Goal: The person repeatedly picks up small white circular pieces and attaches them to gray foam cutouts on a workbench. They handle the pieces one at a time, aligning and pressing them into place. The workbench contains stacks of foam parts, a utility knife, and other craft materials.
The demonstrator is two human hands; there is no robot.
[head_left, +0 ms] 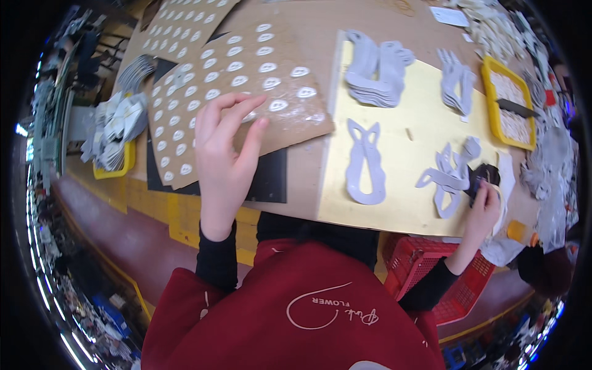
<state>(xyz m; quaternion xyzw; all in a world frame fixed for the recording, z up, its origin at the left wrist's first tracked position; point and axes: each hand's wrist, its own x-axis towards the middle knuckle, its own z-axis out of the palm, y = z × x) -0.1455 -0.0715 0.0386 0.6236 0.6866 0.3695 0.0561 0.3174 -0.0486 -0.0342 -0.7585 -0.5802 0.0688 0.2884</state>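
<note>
My left hand (225,145) is over a brown sheet (203,148) dotted with rows of small white oval pieces. Its thumb and fingers are spread, with one oval piece on the sheet visible between them. At the right edge of the cream board, my right hand (484,213) has its fingers pinched at a dark, bunched object (483,176); what they hold is unclear. Beside that hand lies a loose heap of grey shoe-upper pieces (449,176). A single grey upper piece (365,185) with an open loop lies flat between my hands.
Stacked grey upper pieces (376,71) and a smaller stack (456,83) lie farther back on the cream board (407,129). A yellow tray (490,92) of small pale pieces stands at right. Grey pieces fill a yellow bin (126,160) at left. Below the table sits a red basket (419,265).
</note>
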